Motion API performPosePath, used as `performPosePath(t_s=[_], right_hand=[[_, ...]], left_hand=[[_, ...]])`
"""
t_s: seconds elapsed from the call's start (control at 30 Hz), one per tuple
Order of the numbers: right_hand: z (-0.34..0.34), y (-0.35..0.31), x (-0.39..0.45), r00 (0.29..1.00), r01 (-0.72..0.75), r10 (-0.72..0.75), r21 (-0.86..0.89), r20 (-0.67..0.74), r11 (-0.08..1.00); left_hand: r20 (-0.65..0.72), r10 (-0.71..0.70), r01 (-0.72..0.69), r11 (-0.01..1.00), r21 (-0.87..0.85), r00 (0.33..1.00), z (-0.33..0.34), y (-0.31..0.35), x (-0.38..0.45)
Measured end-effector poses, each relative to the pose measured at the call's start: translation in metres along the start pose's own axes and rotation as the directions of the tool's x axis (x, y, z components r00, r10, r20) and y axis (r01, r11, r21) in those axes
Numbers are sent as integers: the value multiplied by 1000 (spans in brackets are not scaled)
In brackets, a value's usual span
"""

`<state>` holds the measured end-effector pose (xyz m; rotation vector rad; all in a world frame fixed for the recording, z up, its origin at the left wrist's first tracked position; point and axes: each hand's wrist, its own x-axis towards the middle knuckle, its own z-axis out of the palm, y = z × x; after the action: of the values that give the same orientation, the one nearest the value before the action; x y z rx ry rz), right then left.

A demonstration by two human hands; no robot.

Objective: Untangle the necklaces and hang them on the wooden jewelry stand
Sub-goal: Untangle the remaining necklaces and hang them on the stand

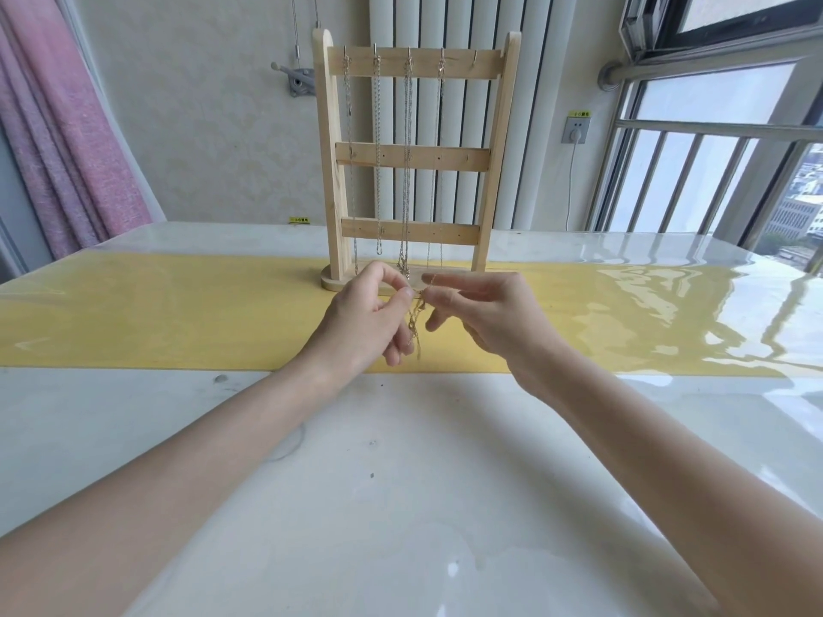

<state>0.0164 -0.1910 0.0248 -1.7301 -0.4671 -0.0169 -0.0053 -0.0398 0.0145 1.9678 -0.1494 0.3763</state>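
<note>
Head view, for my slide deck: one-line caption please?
Both hands pinch a tangled gold chain necklace before the wooden jewelry stand.

Two bare forearms reaching forward, left hand (367, 316) with thumb and forefinger pinched and other fingers curled, right hand (483, 311) alongside, fingers loosely extended, fingertips nearly meeting.

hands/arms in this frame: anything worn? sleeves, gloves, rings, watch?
Nothing worn that shows. Left hand and right hand are bare: no gloves, and no rings visible on the fingers in view. Both forearms are bare from wrist to frame edge, with no sleeves, watch or bracelet. No markings or tape. Nails look short and unpainted where visible.
</note>
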Motion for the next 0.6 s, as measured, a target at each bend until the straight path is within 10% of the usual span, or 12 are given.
performPosePath(t_s=[0.6], right_hand=[[-5,3,6,997,-69,71,72,-15,995]], left_hand=[[-20,71,-68,991,111,997,-3,2,-2]])
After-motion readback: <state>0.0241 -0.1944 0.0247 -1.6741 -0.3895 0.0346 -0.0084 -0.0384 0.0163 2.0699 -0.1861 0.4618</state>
